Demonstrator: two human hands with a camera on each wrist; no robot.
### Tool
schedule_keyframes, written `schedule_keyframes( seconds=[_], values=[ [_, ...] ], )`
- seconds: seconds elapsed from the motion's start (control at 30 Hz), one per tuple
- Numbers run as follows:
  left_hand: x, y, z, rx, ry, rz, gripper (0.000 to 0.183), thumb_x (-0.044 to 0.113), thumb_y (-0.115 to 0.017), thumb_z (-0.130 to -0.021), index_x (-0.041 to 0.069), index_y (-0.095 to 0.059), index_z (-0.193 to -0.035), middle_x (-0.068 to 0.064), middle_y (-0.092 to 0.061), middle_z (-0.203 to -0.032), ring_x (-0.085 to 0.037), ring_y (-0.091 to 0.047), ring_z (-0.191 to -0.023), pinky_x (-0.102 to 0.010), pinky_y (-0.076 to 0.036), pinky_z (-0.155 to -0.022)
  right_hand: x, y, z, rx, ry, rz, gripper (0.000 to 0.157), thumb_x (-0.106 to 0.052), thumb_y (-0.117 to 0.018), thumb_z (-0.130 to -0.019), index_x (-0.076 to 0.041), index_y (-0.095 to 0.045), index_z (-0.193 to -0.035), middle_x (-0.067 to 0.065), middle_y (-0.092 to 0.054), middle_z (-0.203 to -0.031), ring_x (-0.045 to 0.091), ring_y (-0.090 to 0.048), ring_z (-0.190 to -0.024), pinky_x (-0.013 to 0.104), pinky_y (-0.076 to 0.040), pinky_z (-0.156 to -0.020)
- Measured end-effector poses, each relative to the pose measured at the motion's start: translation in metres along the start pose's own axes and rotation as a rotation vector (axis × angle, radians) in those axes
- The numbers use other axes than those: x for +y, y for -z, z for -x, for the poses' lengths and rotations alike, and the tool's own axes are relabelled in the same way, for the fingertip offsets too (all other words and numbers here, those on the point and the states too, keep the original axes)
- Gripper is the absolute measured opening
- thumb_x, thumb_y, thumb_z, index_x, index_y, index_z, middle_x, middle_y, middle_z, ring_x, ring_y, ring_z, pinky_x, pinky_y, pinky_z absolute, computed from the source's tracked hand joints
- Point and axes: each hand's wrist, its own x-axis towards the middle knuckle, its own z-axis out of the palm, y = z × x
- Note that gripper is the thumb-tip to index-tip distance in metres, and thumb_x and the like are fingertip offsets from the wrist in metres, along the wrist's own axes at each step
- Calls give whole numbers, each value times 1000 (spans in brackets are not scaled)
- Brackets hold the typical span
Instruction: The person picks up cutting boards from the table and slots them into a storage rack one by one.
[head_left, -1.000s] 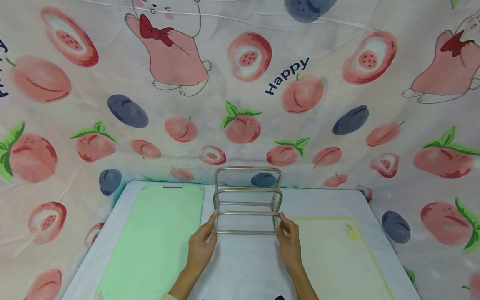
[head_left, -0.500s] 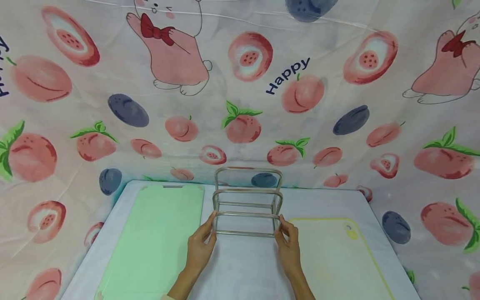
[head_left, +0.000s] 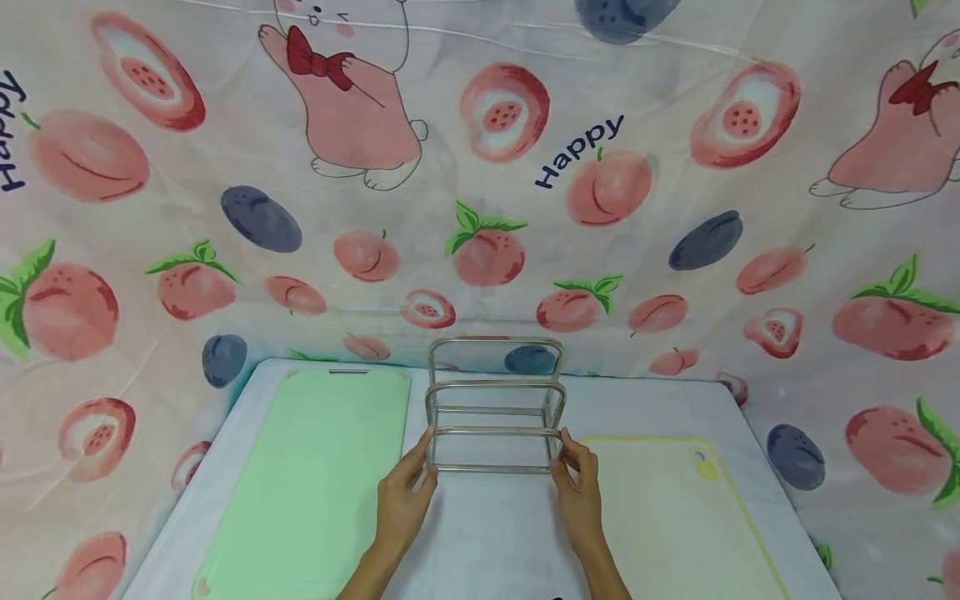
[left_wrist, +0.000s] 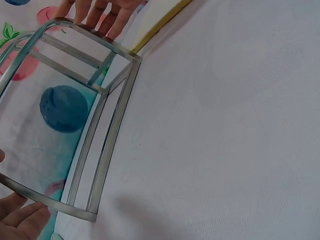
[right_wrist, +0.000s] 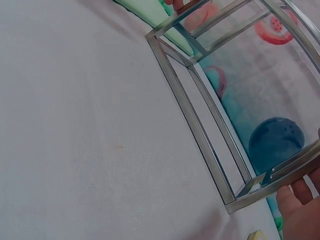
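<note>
A silver wire rack [head_left: 493,470] with several upright loops stands at the far middle of the white table. My left hand [head_left: 405,507] pinches its front left side between thumb and fingers. On the front right side, my right hand [head_left: 581,502] holds it the same way. In the left wrist view the rack's flat metal base bar [left_wrist: 116,132] shows, with left fingertips [left_wrist: 30,219] against the near side. The right wrist view has right fingers [right_wrist: 291,201] on the near side frame; the rest of that hand is cut off.
A pale green cutting board [head_left: 315,467] lies flat on the left. On the right lies a whitish cutting board with a yellow edge [head_left: 675,508]. Behind the white table [head_left: 495,550] hangs a fruit-printed cloth [head_left: 420,208].
The rack has shifted very slightly toward me with both hands still gripping its sides. The head view has moved a little; both boards lie as before.
</note>
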Motion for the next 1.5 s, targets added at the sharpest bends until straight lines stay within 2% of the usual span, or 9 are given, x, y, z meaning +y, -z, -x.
schedule_keyframes(
  seconds=[0.2,0.3,0.5,0.87,1.07,1.13,1.2,1.37,1.5],
  values=[
    [-5,-1,2,-14,1,12,55,-19,-62,-80,-2,-54,-132,-20,-53,-131,-37,-54,-114,-45,-49,-85,-1,0,2,-1,-3,-4,48,-11,-53,-99,-23,-40,-143,12,-35,-129,23,-36,-124,36,-37,-105],
    [-18,-4,2,-10,-21,16,57,-19,-63,-80,0,-54,-134,-18,-53,-132,-37,-54,-114,-43,-50,-84,-2,0,2,0,4,-8,47,-12,-53,-99,-22,-40,-143,12,-35,-128,24,-36,-124,44,-35,-106],
    [-41,-10,4,-17,-21,19,65,-17,-63,-81,11,-51,-139,-7,-51,-137,-30,-53,-118,-38,-49,-86,-2,-1,1,11,7,-4,48,-11,-53,-99,-21,-39,-144,10,-36,-125,21,-35,-123,44,-34,-105],
    [-44,-12,2,-34,33,16,70,-14,-65,-82,17,-48,-142,-3,-49,-139,-29,-51,-121,-38,-46,-90,1,-4,2,35,19,2,49,-11,-54,-98,-24,-39,-144,5,-36,-123,21,-35,-123,44,-35,-105],
    [-44,-9,5,-55,67,-9,71,-7,-67,-84,22,-44,-145,-4,-48,-140,-26,-49,-123,-42,-46,-91,4,-4,1,12,24,-4,52,-7,-53,-98,-18,-35,-146,9,-35,-129,25,-33,-126,49,-33,-106],
    [-44,-7,7,-66,79,3,69,-4,-67,-86,21,-42,-146,-5,-47,-141,-28,-49,-124,-44,-47,-90,5,-1,0,-8,7,4,53,-9,-53,-99,-21,-34,-147,10,-35,-132,25,-33,-126,50,-33,-105],
    [-35,-1,8,-86,142,50,64,-1,-65,-89,16,-42,-146,-10,-46,-141,-32,-49,-123,-45,-48,-91,-2,2,3,-33,-18,6,54,-8,-52,-99,-21,-32,-148,13,-36,-135,28,-34,-126,51,-33,-105],
    [-22,16,11,-66,267,153,43,-2,-64,-89,-3,-54,-132,-22,-56,-129,-40,-56,-114,-32,-51,-88,-4,8,8,-25,-48,49,49,-12,-51,-100,-16,-35,-146,14,-44,-131,29,-42,-120,50,-34,-101],
    [-43,22,16,-14,248,122,37,1,-68,-87,-2,-61,-124,-21,-62,-120,-36,-62,-106,-21,-52,-81,9,4,12,32,-52,60,53,-14,-53,-99,-15,-30,-148,14,-49,-125,27,-51,-113,50,-34,-102]
  ],
)
